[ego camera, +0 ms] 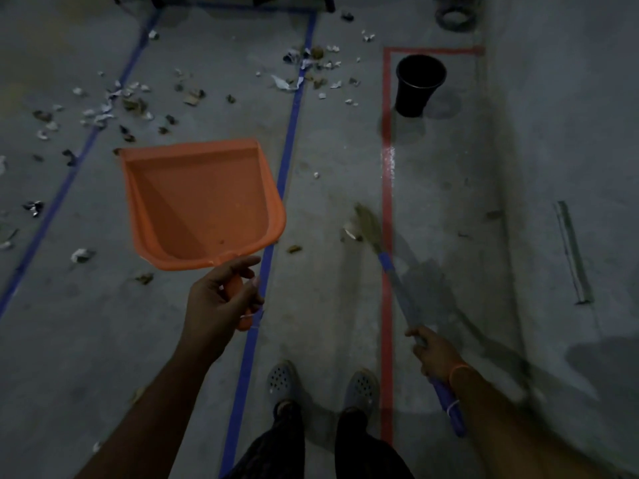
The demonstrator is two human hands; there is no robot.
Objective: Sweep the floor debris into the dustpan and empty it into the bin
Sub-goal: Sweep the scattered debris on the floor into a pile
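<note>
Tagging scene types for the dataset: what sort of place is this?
Probably a workshop or lab test area, not a home: bare concrete floor marked out with blue tape lines and a red tape rectangle around a black bin, with paper scraps scattered about.

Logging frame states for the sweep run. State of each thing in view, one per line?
dustpan: held off the floor by its handle, almost empty
left hand: grips the dustpan handle
broom: bristles low by the red tape, blurred
right hand: grips the broom handle
bin: upright, open, inside the red tape outline
debris: scattered on the floor, unswept
</note>
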